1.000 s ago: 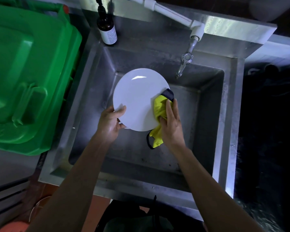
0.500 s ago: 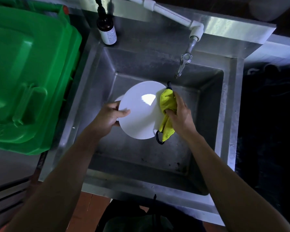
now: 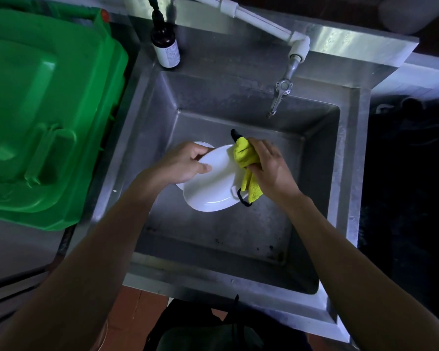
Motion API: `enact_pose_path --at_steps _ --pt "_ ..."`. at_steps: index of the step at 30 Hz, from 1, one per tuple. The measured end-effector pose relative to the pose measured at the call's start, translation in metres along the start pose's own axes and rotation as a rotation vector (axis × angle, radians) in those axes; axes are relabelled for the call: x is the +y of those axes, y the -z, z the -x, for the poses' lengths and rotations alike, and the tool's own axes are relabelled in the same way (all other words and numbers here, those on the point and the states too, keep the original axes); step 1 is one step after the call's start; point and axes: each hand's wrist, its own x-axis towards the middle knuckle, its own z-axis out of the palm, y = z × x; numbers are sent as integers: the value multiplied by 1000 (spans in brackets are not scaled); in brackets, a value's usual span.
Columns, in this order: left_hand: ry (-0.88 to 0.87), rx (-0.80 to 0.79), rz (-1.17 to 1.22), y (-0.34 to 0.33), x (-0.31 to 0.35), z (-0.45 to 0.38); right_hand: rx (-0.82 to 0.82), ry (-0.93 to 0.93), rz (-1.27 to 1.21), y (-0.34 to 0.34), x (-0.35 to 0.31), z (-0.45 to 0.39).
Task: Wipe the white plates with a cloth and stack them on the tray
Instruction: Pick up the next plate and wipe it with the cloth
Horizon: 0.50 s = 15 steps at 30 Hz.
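Head view looks down into a steel sink [image 3: 322, 158], where the left hand [image 3: 180, 164] grips the upper-left rim of a tilted white plate [image 3: 213, 183], thumb curled over its face. A second white rim [image 3: 203, 143] shows just beyond those fingers. At the plate's right edge, the right hand [image 3: 269, 165] clutches a bunched yellow cloth [image 3: 246, 163] against it. The plate's long axis runs from the left hand down toward the right wrist, so wiping likely sweeps leftward. No tray is visible.

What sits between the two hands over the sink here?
In the head view, the white plate spans between them: the left hand grips its left rim, the right hand holds a yellow cloth against its right edge.
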Motion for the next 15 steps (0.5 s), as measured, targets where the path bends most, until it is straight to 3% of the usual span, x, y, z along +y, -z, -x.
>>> enact_pose_path --at_steps 4,8,12,15 --pt "-42 2 -145 -2 5 -5 1 111 122 -2 -12 -2" --pt "-57 40 -185 -6 6 -8 57 89 232 -7 -22 3" --pt "-166 218 -159 -25 4 -5 143 73 306 -6 -25 5" --pt "-190 342 10 -39 0 1 234 69 326 -2 -25 5"
